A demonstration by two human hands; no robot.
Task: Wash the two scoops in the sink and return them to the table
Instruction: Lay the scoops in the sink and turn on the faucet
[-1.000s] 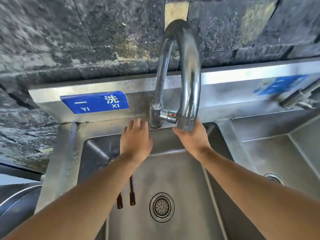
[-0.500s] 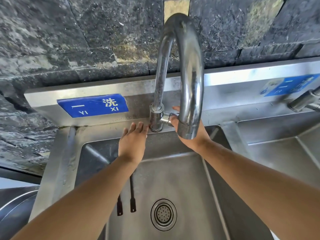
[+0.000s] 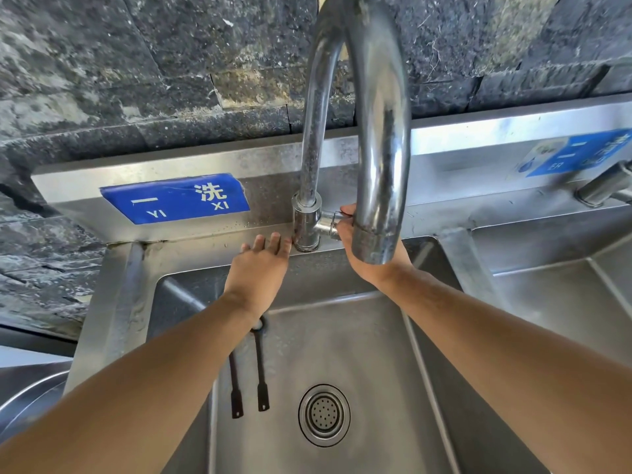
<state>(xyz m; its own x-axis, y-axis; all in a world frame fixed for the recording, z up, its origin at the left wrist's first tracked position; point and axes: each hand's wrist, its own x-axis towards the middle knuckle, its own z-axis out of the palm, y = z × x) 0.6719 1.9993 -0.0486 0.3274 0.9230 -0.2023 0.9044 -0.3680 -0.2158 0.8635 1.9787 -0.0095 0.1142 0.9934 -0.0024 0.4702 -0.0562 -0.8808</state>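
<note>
Scoops, two of them, each with a long dark slim handle (image 3: 247,378), lay side by side on the floor of the stainless steel sink basin (image 3: 359,354), just left of the round perforated drain (image 3: 324,414). Their bowl ends pointed toward the tall curved chrome faucet (image 3: 379,131) and were mostly hidden under the person's left forearm, so their shape could not be told.

As far as the view showed, the task was at an early stage: the scoops were already in the sink, no water ran from the spout, and washing had not begun. Washing both and carrying them back to the counter, which was out of view, remained.

The left hand (image 3: 260,268) reached toward the faucet's base with fingers straight and released, its tips resting at the steel ledge just left of that base, holding nothing. The right hand (image 3: 362,248), partly hidden behind the spout, had its fingers curled around the short chrome valve knob (image 3: 330,224) jutting from the right of the faucet's base, apparently to turn on the water.

Both scoops lay well below and nearer the viewer than either hand, untouched, with the faucet's outlet above the basin and to their right.
</note>
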